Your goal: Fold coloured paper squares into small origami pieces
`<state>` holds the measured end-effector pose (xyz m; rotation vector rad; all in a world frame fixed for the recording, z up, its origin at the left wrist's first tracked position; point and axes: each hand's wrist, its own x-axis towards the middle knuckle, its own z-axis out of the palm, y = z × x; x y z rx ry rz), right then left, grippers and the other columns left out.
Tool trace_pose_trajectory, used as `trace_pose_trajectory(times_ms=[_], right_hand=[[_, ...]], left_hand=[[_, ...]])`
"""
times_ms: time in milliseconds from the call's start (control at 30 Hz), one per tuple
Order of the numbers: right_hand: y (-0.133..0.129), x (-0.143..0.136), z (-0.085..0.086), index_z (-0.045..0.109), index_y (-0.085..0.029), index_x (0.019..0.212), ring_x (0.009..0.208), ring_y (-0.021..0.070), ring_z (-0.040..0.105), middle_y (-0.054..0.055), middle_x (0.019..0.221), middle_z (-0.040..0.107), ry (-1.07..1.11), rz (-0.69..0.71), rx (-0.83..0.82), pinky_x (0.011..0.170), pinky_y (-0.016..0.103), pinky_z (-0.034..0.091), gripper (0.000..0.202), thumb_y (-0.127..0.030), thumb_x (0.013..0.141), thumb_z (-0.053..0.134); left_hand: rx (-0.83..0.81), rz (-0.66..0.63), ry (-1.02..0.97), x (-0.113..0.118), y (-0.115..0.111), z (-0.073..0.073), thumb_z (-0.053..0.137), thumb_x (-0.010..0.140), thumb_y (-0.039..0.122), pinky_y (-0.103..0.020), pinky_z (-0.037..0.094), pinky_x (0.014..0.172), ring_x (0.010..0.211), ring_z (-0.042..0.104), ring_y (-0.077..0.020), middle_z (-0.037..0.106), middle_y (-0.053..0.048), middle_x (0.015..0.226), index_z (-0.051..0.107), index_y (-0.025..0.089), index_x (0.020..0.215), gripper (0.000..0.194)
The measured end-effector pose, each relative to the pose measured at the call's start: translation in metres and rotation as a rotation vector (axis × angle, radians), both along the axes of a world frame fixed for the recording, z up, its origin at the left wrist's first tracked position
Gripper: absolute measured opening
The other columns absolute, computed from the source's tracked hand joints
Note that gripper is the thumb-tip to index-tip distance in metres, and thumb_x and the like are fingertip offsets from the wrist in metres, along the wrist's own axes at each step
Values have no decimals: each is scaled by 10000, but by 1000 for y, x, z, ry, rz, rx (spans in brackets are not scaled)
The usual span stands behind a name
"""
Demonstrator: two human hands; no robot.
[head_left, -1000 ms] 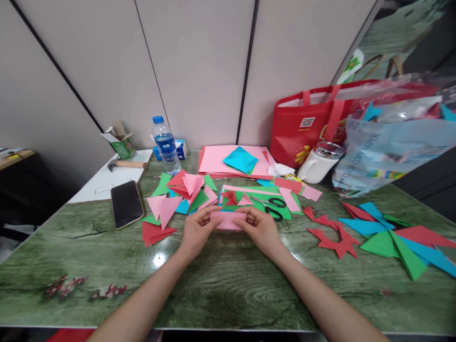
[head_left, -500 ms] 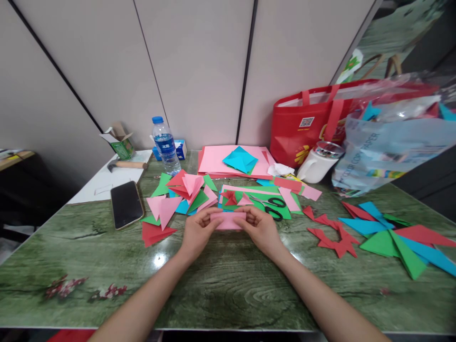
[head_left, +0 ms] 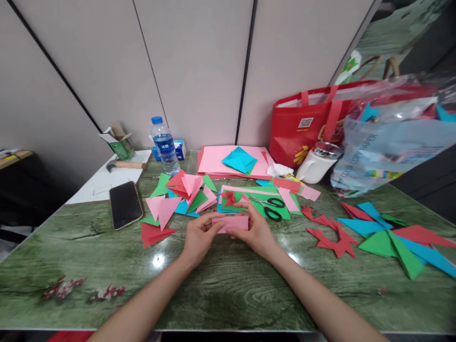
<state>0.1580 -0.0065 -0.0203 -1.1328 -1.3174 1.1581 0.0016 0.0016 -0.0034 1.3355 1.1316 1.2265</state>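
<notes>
A narrow folded strip of pink paper point(head_left: 233, 223) is held up between my two hands, just above the green table. My left hand point(head_left: 200, 237) pinches its left end, thumb in front. On the right, my right hand point(head_left: 257, 232) grips the other end, with the thumb along the lower edge and the fingers behind, partly hidden. Past my hands lie scissors with black handles point(head_left: 274, 209) on coloured sheets. Folded pink, red and green paper pieces point(head_left: 192, 190) are heaped to the left. A red star-like ring of folded paper point(head_left: 337, 240) rests to the right.
A phone point(head_left: 125, 205), a hammer point(head_left: 126, 164) and a water bottle point(head_left: 166, 147) are on the left. Stacked pink sheets point(head_left: 210, 160) lie at the back. A white mug point(head_left: 317, 164), a red bag point(head_left: 288, 126) and a plastic bag point(head_left: 384, 152) stand at right, behind loose folded papers point(head_left: 406, 242).
The pink strip has shifted slightly right and down. My right hand has changed its hold: its thumb has slid inward along the strip and a finger has lifted behind it.
</notes>
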Motion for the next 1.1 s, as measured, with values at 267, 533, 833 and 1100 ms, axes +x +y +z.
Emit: trace_pose_trajectory(times_ms=[267, 533, 833, 1100], right_hand=[[4, 6, 13, 440, -232, 966, 700, 174, 657, -1, 808, 644, 212, 179, -95, 646, 336, 561, 453, -266, 605, 711], [12, 20, 6, 430, -212, 922, 629, 135, 651, -11, 756, 640, 78, 136, -59, 613, 282, 531, 382, -191, 620, 662], [13, 26, 13, 546, -209, 782, 980, 195, 597, 66, 1026, 642, -35, 12, 189, 829, 346, 472, 69, -223, 728, 587], [5, 11, 6, 688, -196, 803, 653, 149, 610, 33, 806, 660, -97, 93, 149, 596, 276, 503, 122, -220, 722, 600]], left_hand=[[-40, 45, -76, -4, 10, -3, 729, 592, 203, -240, 498, 612, 668, 636, -161, 713, -50, 758, 710, 148, 776, 193], [15, 95, -27, -3, 8, 2, 718, 610, 211, -235, 493, 618, 666, 631, -157, 712, -42, 749, 711, 154, 760, 161], [26, 82, -10, -5, 8, 4, 708, 620, 225, -228, 477, 583, 649, 618, -152, 704, -33, 753, 710, 168, 768, 158], [-62, -88, -100, -3, 6, 6, 712, 617, 209, -221, 496, 572, 687, 641, -162, 693, -48, 796, 586, 153, 1083, 486]])
